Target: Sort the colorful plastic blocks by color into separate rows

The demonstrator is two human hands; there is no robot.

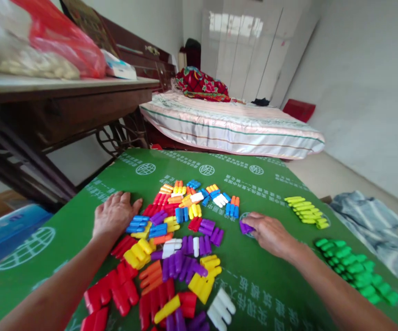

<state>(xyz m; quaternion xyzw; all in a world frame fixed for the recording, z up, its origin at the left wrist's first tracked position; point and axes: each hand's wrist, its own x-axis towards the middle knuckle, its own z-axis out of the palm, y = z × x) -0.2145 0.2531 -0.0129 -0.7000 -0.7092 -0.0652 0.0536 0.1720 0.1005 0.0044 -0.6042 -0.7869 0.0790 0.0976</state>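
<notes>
My right hand (268, 232) is closed on a purple plastic block (245, 227) just right of the pile; the fingers partly cover it. At the pile's left edge my left hand (115, 215) lies on the board with its fingers stretched out, close beside some blue blocks (137, 224). The pile mixes finger-shaped toy blocks: red blocks (118, 286), purple blocks (185, 266), yellow blocks (139, 253) and white blocks (221, 309), with orange ones among them. On the right, sorted apart, are yellow-green blocks (305, 210) and a larger group of green blocks (355, 269).
Everything lies on a green printed board (219, 165). A wooden table (64, 108) with plastic bags (57, 41) stands at the left, above a blue box (8, 239). Beyond the board is a bed (233, 124). Grey-blue cloth (371, 225) sits past the right edge.
</notes>
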